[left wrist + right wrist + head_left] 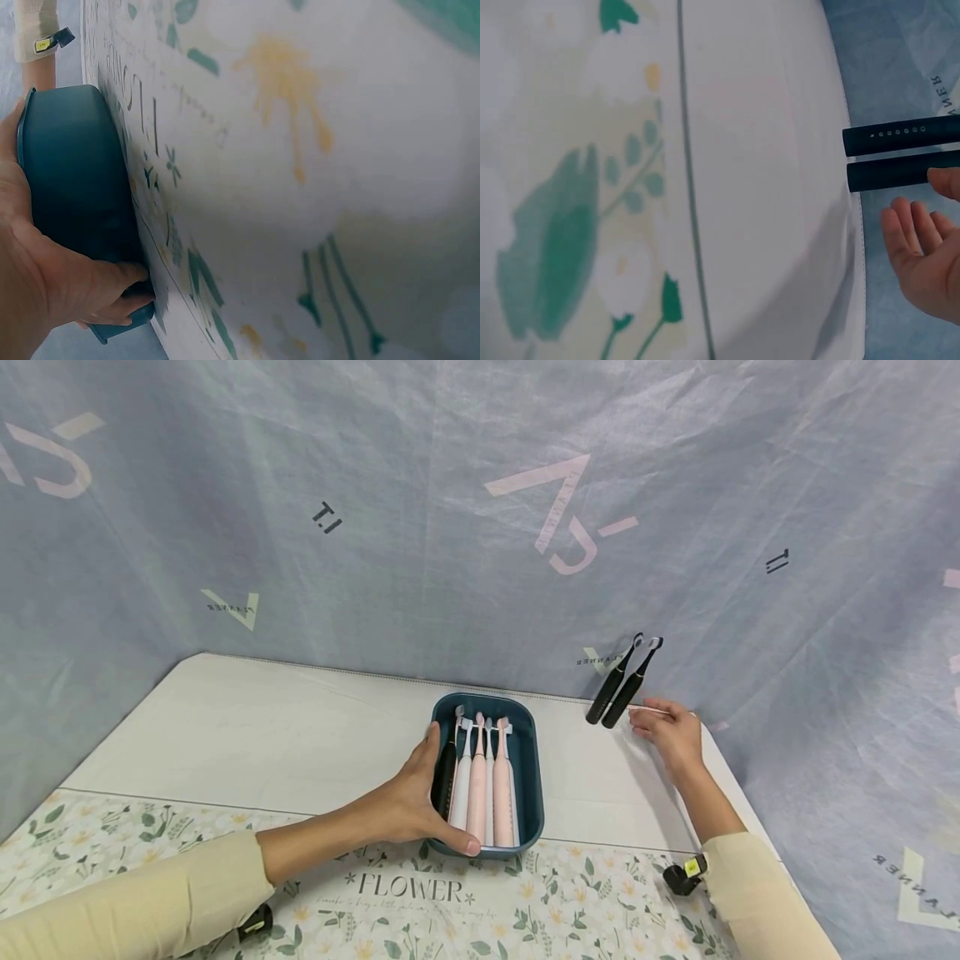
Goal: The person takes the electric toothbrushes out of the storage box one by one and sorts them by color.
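A dark teal bin (535,768) stands on the table with several electric toothbrushes lying side by side in it: a black toothbrush (446,781) at the left, then white and pink toothbrushes (477,797). My left hand (405,802) grips the bin across its left side, thumb at the front rim and fingers farther back. Two black electric toothbrushes (627,700) stand upright near the table's back right edge. Just to their right is my right hand (675,739), its fingers loosely extended. In the right wrist view, the thumb (945,180) overlaps the nearer black handle; contact is unclear.
The table (300,727) has a white back part and a floral-printed front part with the word FLOWER. A grey printed cloth (420,527) hangs behind it and at both sides. Dark wrist devices (682,877) sit by both sleeves.
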